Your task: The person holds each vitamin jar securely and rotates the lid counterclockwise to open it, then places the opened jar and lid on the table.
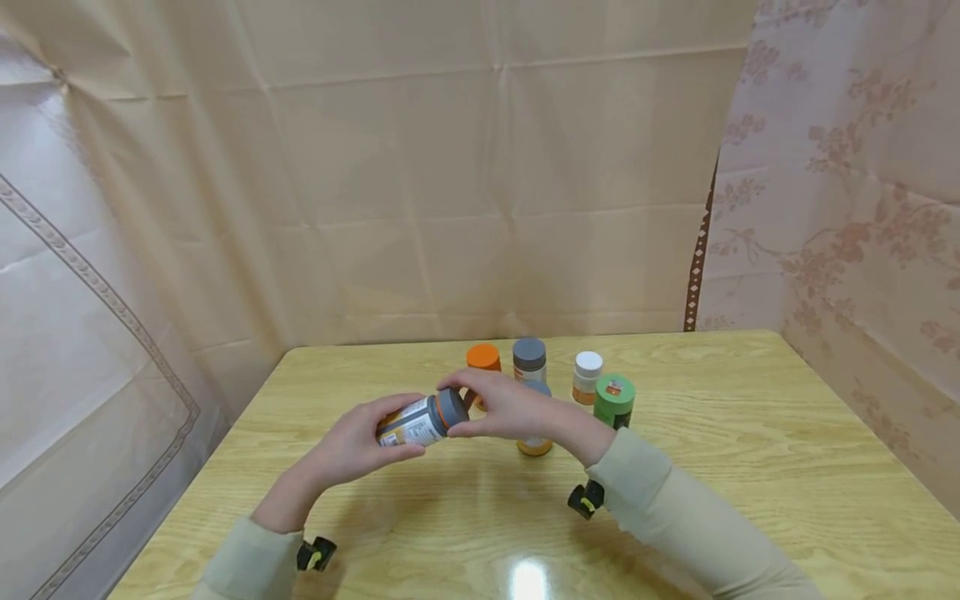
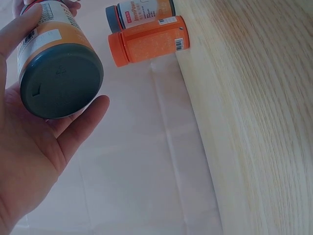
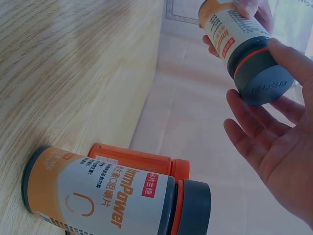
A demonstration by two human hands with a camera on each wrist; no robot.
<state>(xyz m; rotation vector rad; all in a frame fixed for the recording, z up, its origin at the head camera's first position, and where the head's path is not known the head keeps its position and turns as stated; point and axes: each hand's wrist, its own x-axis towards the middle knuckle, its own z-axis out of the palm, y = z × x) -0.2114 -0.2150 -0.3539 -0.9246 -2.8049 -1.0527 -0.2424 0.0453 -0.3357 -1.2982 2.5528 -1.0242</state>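
Note:
My left hand (image 1: 352, 437) grips the body of a supplement bottle (image 1: 411, 425) with an orange and white label, tilted and lifted over the table. Its dark base (image 2: 61, 81) faces the left wrist camera. At the other end, my right hand (image 1: 517, 404) pinches the bottle's dark grey cap (image 3: 264, 81) between thumb and fingers. An orange line runs round the bottle just below the cap. Behind the right hand stands a similar bottle (image 1: 535, 447), partly hidden by it; in the right wrist view, a labelled bottle (image 3: 112, 193) is large in the foreground.
An orange-capped bottle (image 1: 483, 357) and a grey-capped bottle (image 1: 529, 354) stand at the back of the wooden table (image 1: 750, 433). To their right are a small white-capped jar (image 1: 587, 367) and a green-lidded container (image 1: 615, 396). Beige cloth (image 1: 420, 167) hangs behind the table.

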